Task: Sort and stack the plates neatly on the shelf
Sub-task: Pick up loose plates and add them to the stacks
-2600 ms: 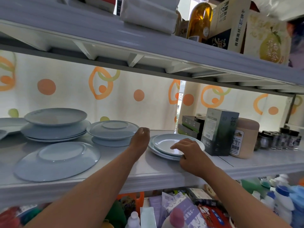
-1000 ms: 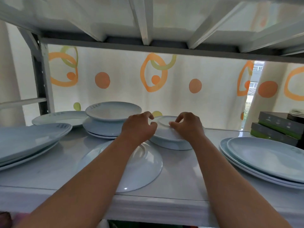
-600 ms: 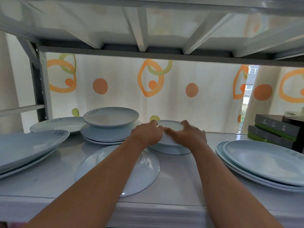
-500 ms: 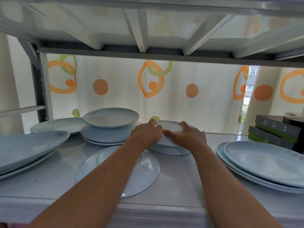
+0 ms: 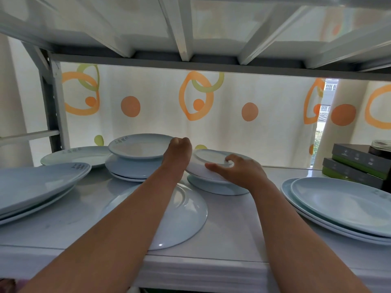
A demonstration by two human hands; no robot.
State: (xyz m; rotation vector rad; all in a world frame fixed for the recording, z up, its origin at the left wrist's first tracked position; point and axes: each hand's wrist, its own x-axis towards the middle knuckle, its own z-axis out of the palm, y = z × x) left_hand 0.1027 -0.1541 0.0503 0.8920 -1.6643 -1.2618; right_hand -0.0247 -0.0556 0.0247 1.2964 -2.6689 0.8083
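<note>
A small pale-blue plate [image 5: 208, 160] lies upside down, tilted, above another small upturned plate [image 5: 213, 188] on the white shelf [image 5: 232, 240]. My left hand [image 5: 178, 154] grips its left rim. My right hand [image 5: 239, 172] holds its near right rim, fingers on the foot ring. A large upturned plate [image 5: 186, 216] lies in front, partly under my left forearm. A stack topped by a shallow bowl-like plate [image 5: 139, 145] stands behind on the left.
Big oval plates are stacked at the right [image 5: 342, 206] and at the left edge [image 5: 36, 182]. A flat plate [image 5: 76, 156] sits at the back left. Dark boxes [image 5: 357, 166] stand at the far right. The upper shelf's underside [image 5: 182, 28] hangs low overhead.
Both hands left the right oval stack and moved to the small upturned plate. Over the last half second its left side has lifted off the plate beneath, and my left hand has risen.
</note>
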